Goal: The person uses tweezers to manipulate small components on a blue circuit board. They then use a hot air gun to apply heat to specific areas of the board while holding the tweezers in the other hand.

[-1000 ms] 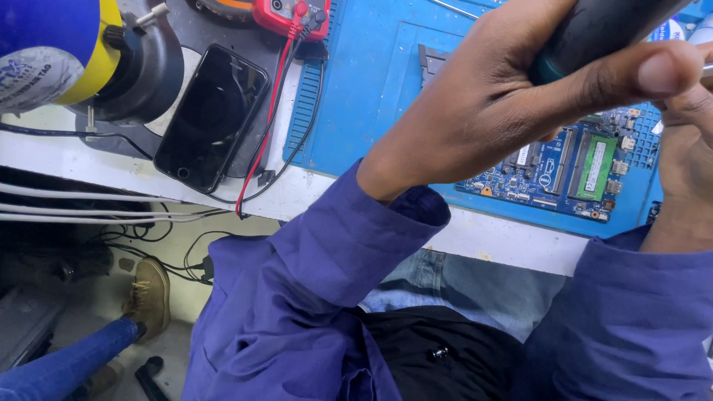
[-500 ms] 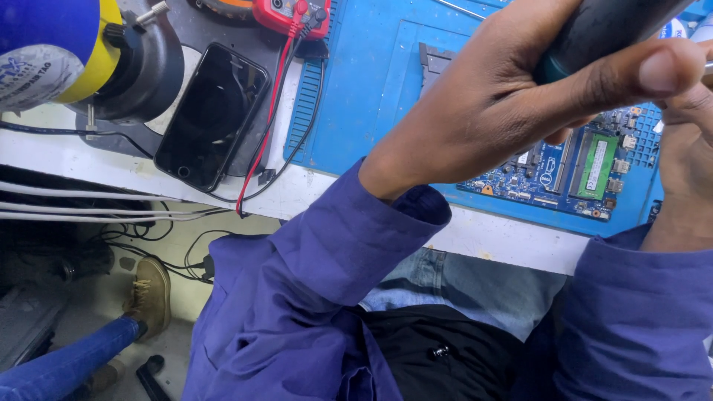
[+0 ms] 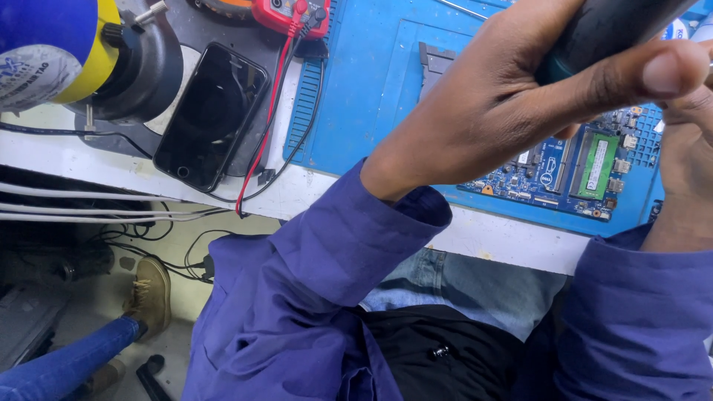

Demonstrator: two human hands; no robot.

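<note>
Blue circuit board lies flat on the counter, long axis left to right. Just above it, the left hand clamps a dark tool handle; the right hand, grip unclear, hovers at the board's right end.

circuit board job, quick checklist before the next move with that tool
1. Tool held in left hand: ok, fingers wrap the dark handle.
2. Tool tip visible: cannot tell, it is out of frame.
3. Right hand placement: cannot tell, mostly cut off at the edge.
4. Circuit board on blue mat: ok, lying flat.
5. Phone away from the work: ok, off to the side.
6. Meter leads off the board: ok, they hang over the bench edge.
</note>
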